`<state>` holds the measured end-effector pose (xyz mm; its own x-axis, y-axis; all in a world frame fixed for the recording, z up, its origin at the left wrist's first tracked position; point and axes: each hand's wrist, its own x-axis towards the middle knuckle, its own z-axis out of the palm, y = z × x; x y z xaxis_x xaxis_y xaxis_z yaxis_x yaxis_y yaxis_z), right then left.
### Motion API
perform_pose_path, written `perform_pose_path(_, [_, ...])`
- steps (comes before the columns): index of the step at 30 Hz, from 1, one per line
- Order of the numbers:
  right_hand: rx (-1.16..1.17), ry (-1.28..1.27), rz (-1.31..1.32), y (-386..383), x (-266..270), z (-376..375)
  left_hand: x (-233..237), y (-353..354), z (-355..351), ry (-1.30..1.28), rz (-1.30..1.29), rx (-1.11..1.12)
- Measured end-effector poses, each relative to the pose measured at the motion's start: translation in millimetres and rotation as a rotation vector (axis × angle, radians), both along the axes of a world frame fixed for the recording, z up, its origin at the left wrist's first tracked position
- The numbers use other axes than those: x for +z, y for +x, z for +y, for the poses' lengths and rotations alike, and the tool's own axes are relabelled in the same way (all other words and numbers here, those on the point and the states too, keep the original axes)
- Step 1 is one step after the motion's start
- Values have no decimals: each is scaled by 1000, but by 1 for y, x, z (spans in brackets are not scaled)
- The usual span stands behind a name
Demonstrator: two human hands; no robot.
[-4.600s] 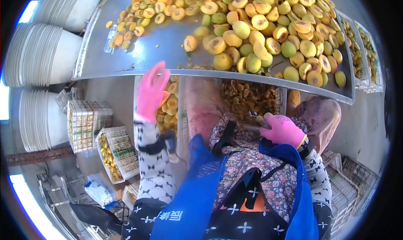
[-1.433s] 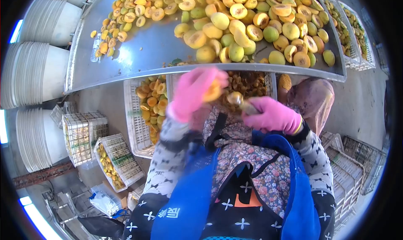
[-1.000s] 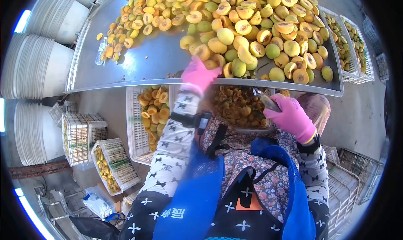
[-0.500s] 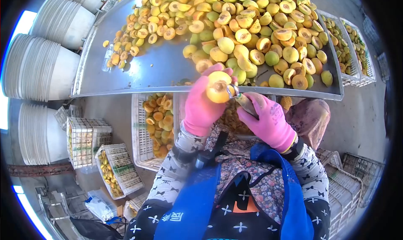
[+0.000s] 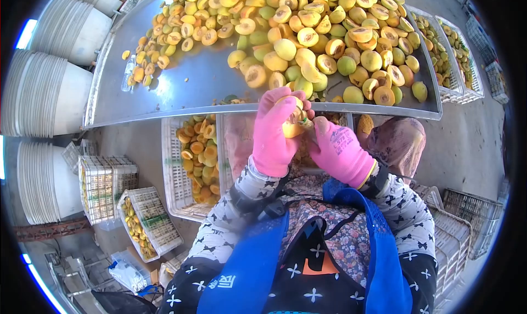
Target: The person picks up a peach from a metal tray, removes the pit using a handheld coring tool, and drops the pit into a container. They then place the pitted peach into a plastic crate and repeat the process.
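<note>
Both hands wear pink gloves and meet just over the near edge of the metal table (image 5: 192, 91). My left hand (image 5: 273, 135) is closed around a yellow peach half (image 5: 292, 130), its cut side turned toward my right hand. Gripped in my right hand (image 5: 343, 153) is a small pitting tool (image 5: 307, 124), its tip at the middle of the cut face. Fingers partly hide the tool and the peach half. Beyond my hands, a large pile of halved yellow peaches (image 5: 308, 37) covers much of the table.
Below the table edge, a white crate (image 5: 171, 177) holds peach halves. More filled crates stand at left (image 5: 159, 218) and right (image 5: 466, 86). Stacked white tubs (image 5: 77, 97) line the left side. A clear plastic bottle (image 5: 128, 75) lies on the table.
The peach half has turned more edge-on, and the tool has gone deeper into its centre. My hands have drawn closer together. The whole view has shifted slightly.
</note>
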<state>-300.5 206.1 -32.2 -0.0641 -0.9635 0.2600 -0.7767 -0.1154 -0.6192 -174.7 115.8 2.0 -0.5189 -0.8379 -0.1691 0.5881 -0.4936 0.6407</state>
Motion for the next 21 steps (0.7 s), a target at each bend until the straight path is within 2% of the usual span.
perform_pose_path(5, [-5, 25, -294, 19, 5, 1, -8, 2, 0, -46, -35, 47])
perform_pose_path(6, [14, 27, -240, 16, 4, 0, -6, 2, 0, -59, -50, 58])
perform_pose_path(8, [60, 82, -71, 1, -6, 2, -22, 20, -12, -287, -226, -161])
perform_pose_path(9, [80, 117, 11, -4, -10, 4, -23, 23, -11, -336, -281, -177])
perform_pose_path(11, [125, 95, -78, 1, -15, 7, -25, 29, -8, -437, -392, -206])
perform_pose_path(13, [97, 29, -142, 15, -17, 6, -14, 17, -3, -116, -289, -82])
perform_pose_path(16, [44, -10, -259, 31, -15, 7, -13, 9, 2, -70, -171, 33])
perform_pose_path(21, [-23, 24, -288, 36, -23, 5, -20, -3, 4, -109, -264, 149])
